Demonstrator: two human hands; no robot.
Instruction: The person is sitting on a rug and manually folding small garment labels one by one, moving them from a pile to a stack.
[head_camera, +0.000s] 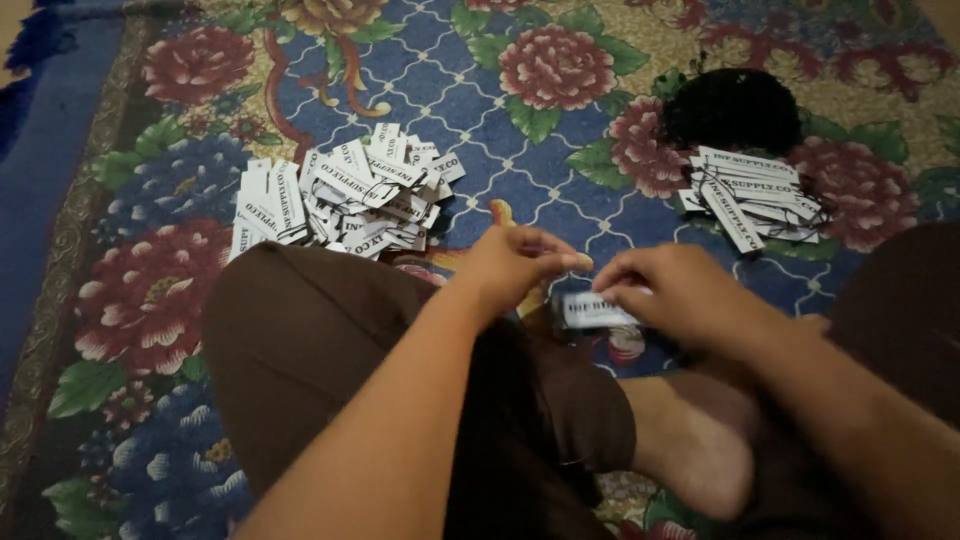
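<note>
Floor: flowered carpet (560, 160) in blue, red and green is lying under a seated person's crossed legs in brown cloth.
Item in hand: small white card tag (592, 310), sitting between both hands just above the lap.
Left hand (515, 265): fingers are pinching narrowly together near the tag's upper edge; whether it is gripping a string I cannot tell.
Right hand (675, 295): is closing over the tag's right end, holding it.
Handling: likely light, thin, stiffish card, easily bent; best pinched by the edges.
Stock, left: loose heap of tags (345, 195).
Stock, right: strung tags (750, 195) beside a black string bundle (735, 110).
</note>
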